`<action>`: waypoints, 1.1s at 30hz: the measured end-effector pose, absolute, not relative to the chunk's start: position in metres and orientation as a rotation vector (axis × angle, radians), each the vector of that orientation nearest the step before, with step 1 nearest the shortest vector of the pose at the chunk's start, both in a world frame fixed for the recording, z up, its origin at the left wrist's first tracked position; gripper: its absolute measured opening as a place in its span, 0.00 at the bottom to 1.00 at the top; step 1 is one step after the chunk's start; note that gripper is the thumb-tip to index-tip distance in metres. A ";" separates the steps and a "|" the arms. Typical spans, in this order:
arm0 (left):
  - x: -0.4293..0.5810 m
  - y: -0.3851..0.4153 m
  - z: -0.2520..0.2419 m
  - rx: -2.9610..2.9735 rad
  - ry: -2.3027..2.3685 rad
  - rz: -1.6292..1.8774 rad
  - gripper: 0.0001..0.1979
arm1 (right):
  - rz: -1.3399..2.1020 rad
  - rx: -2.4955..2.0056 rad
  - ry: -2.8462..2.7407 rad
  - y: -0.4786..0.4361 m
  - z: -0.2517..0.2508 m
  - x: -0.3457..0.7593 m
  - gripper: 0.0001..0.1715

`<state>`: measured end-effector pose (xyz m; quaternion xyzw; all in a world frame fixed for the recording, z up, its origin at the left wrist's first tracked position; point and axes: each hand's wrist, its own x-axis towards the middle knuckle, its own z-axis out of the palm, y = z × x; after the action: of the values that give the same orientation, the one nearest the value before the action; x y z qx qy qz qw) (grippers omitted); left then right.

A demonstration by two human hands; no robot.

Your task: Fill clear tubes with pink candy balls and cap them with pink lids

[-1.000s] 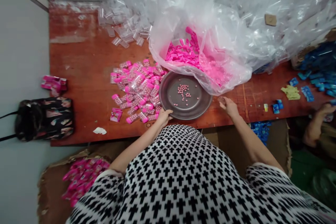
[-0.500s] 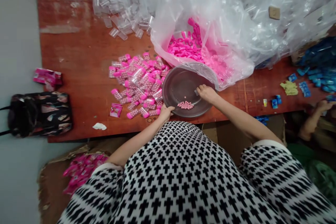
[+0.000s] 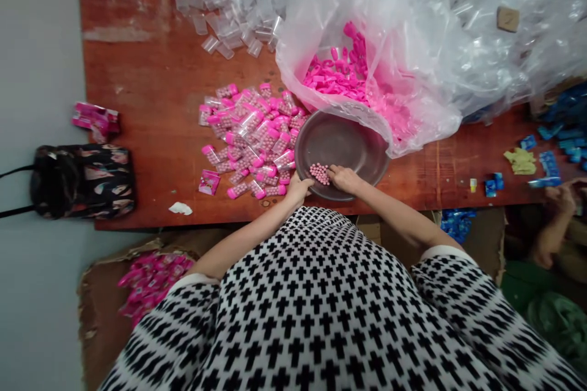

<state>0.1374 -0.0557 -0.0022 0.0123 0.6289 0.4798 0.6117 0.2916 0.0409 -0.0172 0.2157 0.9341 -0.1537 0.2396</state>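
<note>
A dark grey bowl [image 3: 339,140] stands at the table's front edge, tilted slightly toward me. My left hand [image 3: 299,190] grips its near left rim, thumb over the edge. Inside the bowl, small pink balls [image 3: 320,173] lie gathered at the near left. My right hand [image 3: 345,180] reaches in over the near rim, fingertips curled together against the right side of these balls; whatever it holds is hidden. Left of the bowl spreads a heap of clear tubes with pink caps [image 3: 257,134], filled with pink balls.
Behind the bowl, a clear plastic bag [image 3: 291,67] holds loose pink caps [image 3: 334,79]. Empty clear tubes [image 3: 233,30] lie at the back. A black patterned bag [image 3: 101,180] and pink packets [image 3: 94,117] are at left. At far right are blue pieces [image 3: 568,146] and another person's hand [image 3: 562,198].
My right hand has moved left and down from the bowl's right side to the pink balls, which are gathered closer to the left rim. My left hand keeps hold of the rim.
</note>
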 end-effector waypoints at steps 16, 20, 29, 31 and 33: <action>0.110 -0.059 0.023 0.595 1.796 1.202 0.23 | -2.562 1.242 1.982 0.041 0.003 0.283 0.31; 0.107 -0.053 0.052 1.042 1.780 1.247 0.23 | -2.747 1.279 1.932 0.039 0.033 0.275 0.34; 0.126 -0.020 0.062 0.656 1.320 1.349 0.15 | -2.402 1.381 2.245 0.042 0.056 0.277 0.20; 0.124 -0.017 0.063 0.591 1.260 1.349 0.15 | -2.117 1.451 2.522 0.050 0.065 0.282 0.21; 0.120 -0.015 0.064 0.559 1.228 1.307 0.16 | -1.882 1.384 2.770 0.058 0.076 0.285 0.24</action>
<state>0.1202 -0.0148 0.0643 0.2403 0.5276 0.5616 0.5904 0.2852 0.0585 0.0758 0.3708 0.7424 -0.5044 -0.2385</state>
